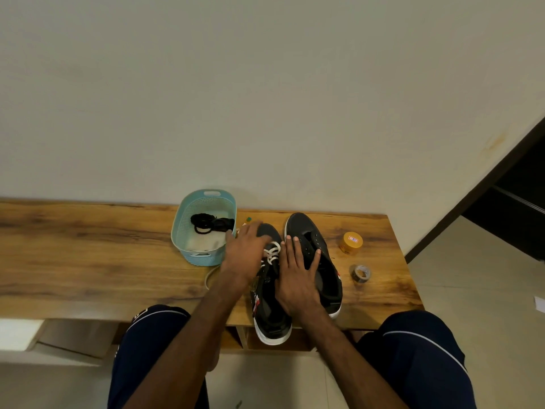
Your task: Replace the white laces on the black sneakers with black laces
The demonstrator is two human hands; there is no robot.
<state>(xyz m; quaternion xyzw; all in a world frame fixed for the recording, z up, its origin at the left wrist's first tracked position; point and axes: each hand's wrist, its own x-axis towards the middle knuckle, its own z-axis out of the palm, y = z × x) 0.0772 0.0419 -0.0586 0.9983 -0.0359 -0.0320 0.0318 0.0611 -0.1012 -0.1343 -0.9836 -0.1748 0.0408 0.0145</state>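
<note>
basket (181, 228) of black laces (212, 223), jar (351, 242), tape (361, 273)

Your bench (88, 246) is wood, strongly grained, with a soft sheen. At ten o'clock from the sneakers (271, 314) you have a pale-blue plastic basket (180, 231) with pierced, weave-patterned walls, holding black cloth laces (211, 223). The sneakers look matt black, with smooth white soles and white woven laces (272, 252).

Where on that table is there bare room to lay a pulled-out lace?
The wide tabletop stretch left of the blue basket is free. From the basket across to the yellow jar and tape roll it is crowded with both sneakers.
</note>
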